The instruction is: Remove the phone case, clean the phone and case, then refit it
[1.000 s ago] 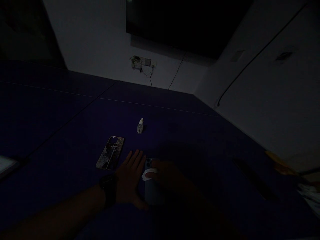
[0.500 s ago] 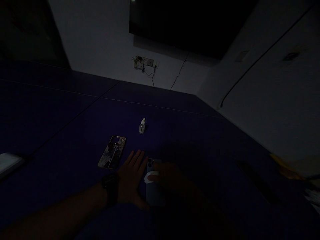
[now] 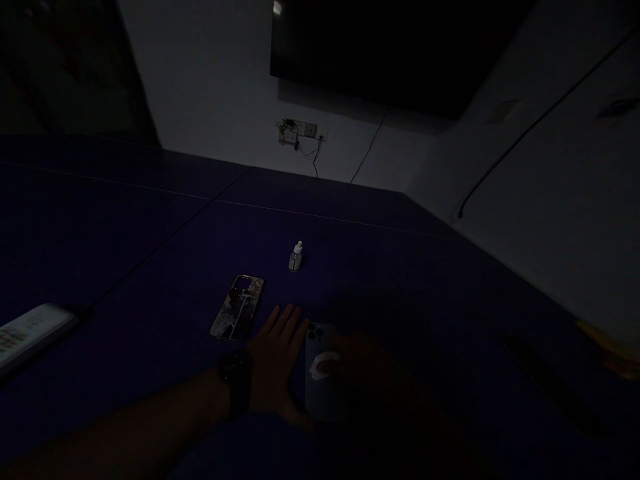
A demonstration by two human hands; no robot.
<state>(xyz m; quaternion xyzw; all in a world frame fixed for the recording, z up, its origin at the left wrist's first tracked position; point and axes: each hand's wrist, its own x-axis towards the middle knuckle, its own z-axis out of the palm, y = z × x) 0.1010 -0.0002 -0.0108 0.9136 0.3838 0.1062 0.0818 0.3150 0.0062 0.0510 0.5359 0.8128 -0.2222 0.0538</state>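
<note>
A phone lies back up on the dark blue tabletop, its camera lenses at the far end. My left hand, with a dark watch at the wrist, rests flat along the phone's left edge, fingers spread. On the phone's back, my right hand presses a small white wipe, perhaps tissue or cloth; deep shadow hides most of that hand. A patterned phone case lies left of the phone. Beyond them stands a small clear dropper bottle with a white top.
At the left edge sits a white box-like object. A long dark object lies on the right, with something yellow-orange beyond it. Wall sockets with cables and a large dark screen are ahead.
My right hand has slid the wipe slightly down and right on the phone's back, baring more of the camera end. My left hand keeps its place. The whole view has shifted a little.
</note>
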